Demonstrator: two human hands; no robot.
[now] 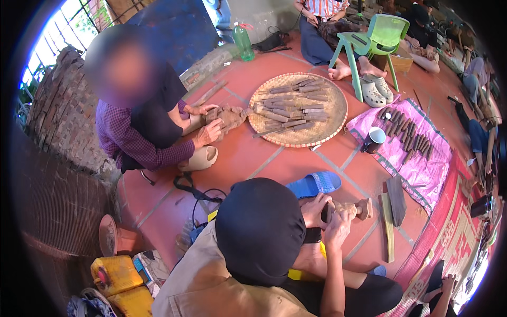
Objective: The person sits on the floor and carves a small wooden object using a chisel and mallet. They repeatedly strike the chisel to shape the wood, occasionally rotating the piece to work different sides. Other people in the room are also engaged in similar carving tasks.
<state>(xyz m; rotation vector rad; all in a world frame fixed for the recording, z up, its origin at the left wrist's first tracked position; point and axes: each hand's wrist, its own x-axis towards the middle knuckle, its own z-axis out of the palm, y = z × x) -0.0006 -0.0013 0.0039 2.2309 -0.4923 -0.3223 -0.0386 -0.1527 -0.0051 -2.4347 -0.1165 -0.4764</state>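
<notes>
Neither my left hand nor my right hand shows in the head view. Close in front sits a co-worker in a black cap (260, 230) and tan top, seen from behind and above. Both hands (330, 219) of that person are around a carved brown wooden piece (364, 208) with a knobbed end; a dark, small thing shows between the fingers. Across at the left, another person in a purple checked shirt (127, 134) squats and holds a larger carved wooden piece (227, 119) with both hands.
A round woven tray (334, 122) bears several wooden sticks. Dark sticks and a mug (374, 140) rest on a pink sheet (417, 171). Nearby are a green chair (388, 34), clogs (374, 92), a blue slipper (317, 184), wood strips (388, 227), a green bottle (243, 42) and yellow containers (117, 274).
</notes>
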